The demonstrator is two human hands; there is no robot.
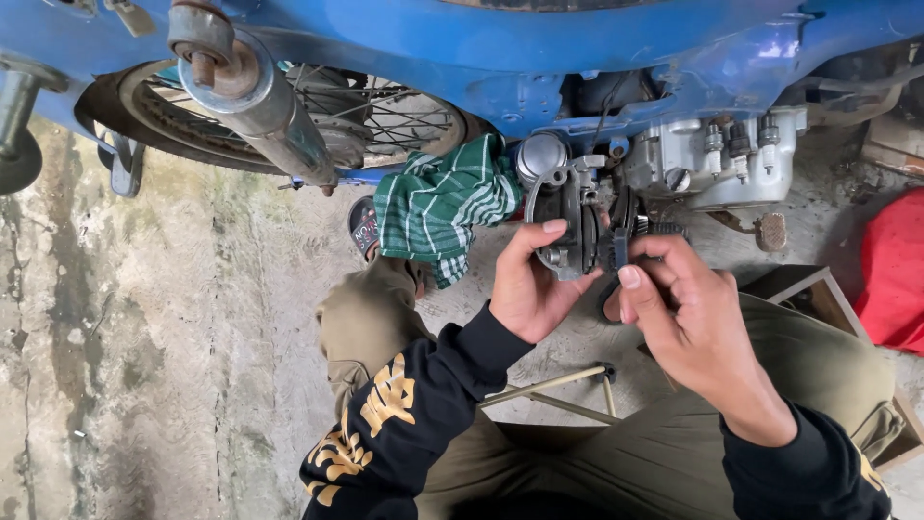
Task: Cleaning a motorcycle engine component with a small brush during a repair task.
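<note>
My left hand [525, 289] curls around a grey metal engine part [568, 226], thumb pressed against its near face and fingers wrapped behind it. My right hand [688, 313] pinches a small dark toothed gear [621, 246] between thumb and forefinger, holding it against the right side of that metal part. The 2 hands meet just below the engine [717, 154] of a blue motorbike [539, 48], so the part sits in the air between my knees and the bike's underside. A round silver cap [541, 154] shows just above the part. A green checked cloth [443, 207] hangs from the bike's frame just left of my left hand, partly covering a dark sandal [363, 226] on my foot. Further left, a spoked wheel [375, 111] and a chrome exhaust pipe [255, 101] stretch across the top of the view. A foot peg [770, 231] juts out right of the engine. A wooden box [808, 294] lies beside my right knee, with a red thing [895, 270] beyond it. Thin metal rods [558, 390] lie on the stained concrete floor [144, 337] between my legs.
</note>
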